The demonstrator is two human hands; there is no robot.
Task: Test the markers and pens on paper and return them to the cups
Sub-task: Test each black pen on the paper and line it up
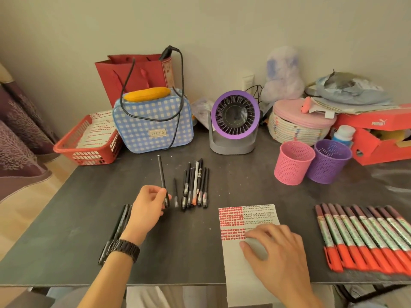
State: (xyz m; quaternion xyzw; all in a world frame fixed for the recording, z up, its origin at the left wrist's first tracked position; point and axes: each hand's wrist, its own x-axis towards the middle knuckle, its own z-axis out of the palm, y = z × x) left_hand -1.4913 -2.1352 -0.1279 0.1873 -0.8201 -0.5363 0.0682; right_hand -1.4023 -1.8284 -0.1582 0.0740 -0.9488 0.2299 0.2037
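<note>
Dark grey table top (244, 185) set against a plain wall, its far edge crowded with household clutter. The left hand (144, 210) pinches a black pen (162, 176) near its lower end between thumb and curled fingers, the barrel pointing up and away. It looks like a pickup grip rather than a writing one. The right hand (275, 252) lies flat on the paper (235, 270), fingers straight and spread, holding nothing, probably there to pin the sheet for the next stroke. The part of the sheet beyond the fingertips is already filled with red blocks and rows of small dark marks.

Just to the right of the left hand lies a bunch of dark pens (195, 185), likely the untested pile. A few more black pens (117, 227) lie beside and under the left wrist, apart from the rest. To the right of the right hand sits a neat row of red-capped markers (364, 236).

Both cups stand beyond the right hand, the pink cup (293, 163) touching the purple cup (329, 161), and neither shows anything sticking out. Nothing lies between the paper and the cups. A purple-ringed fan (234, 121) and a blue gingham bag (153, 125) sit farther back, clear of any reach.
</note>
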